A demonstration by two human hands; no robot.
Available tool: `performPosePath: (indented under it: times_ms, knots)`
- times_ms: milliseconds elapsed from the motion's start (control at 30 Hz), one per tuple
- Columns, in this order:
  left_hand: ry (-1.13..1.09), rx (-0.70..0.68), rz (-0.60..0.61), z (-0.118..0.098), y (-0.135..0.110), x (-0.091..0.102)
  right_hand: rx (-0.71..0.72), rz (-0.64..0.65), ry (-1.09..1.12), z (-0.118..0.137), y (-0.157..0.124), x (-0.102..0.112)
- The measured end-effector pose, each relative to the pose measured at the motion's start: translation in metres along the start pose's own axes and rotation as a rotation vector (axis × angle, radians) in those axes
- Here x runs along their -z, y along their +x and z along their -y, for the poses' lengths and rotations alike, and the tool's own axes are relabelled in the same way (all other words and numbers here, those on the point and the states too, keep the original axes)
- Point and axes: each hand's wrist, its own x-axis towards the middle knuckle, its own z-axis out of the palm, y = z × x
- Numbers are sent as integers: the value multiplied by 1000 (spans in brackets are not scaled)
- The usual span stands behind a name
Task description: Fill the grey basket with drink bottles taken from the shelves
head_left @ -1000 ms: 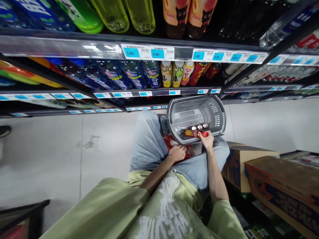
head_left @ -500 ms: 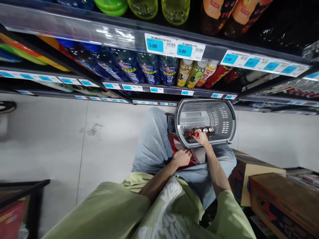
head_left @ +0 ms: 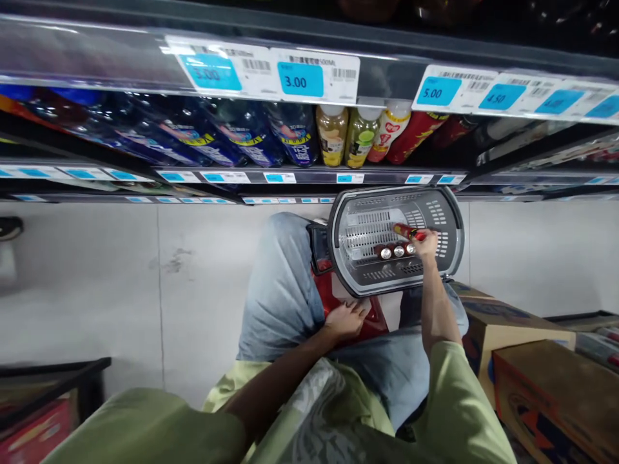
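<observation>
Dark drink shelving (head_left: 106, 58) runs across the far side, price tags along its edges. Person in pale green top and light jeans (head_left: 280, 283) is low down at the near side, knees apart, facing it. Brown cartons (head_left: 541, 380) on the right, near. Grey basket (head_left: 370, 222) sits between the person and the shelving, long side left to right. Red item (head_left: 374, 322), kind unclear, shows between the knees, near side of the basket. Blue-labelled bottles (head_left: 296, 138) line the far shelf, smaller yellow and green ones to their right. Left hand (head_left: 345, 320) is over the red item, fingers loosely curled; can't tell from here if they grip it. Right hand (head_left: 426, 245) reaches into the basket, fingers closed around one end of a red bottle (head_left: 405, 230). Bottle is inside the rim, tilted, free end left, just far of three cans (head_left: 398, 251) in a row; can't tell if it touches the bottom.
</observation>
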Motion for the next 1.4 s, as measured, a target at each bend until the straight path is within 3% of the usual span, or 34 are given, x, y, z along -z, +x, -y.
performPosePath:
  times_ms: [133,333,600,733,867,1033,1167,1267,1400]
  knots:
    - [12,-15,-10,1,-1,-10,-161,-51,-12,-26,11,-2]
    - [45,-34,-25,7,-6,-20,-369,-25,-37,-45,-2,-23]
    - [122,-48,20,15,-13,-24,-323,53,20,-26,0,-48]
    - [139,-19,106,17,-12,-16,-297,105,79,-22,8,-41]
    - [143,44,203,14,-10,-2,-235,108,152,-25,-4,-21]
    - [147,136,180,11,-8,6,-146,84,241,-20,-53,15]
    - [182,126,104,12,-6,11,-39,35,329,-12,-115,44]
    - [231,102,54,10,-4,18,22,-81,440,-19,-169,62]
    - [295,92,15,5,-5,29,-163,-251,265,-39,-239,70]
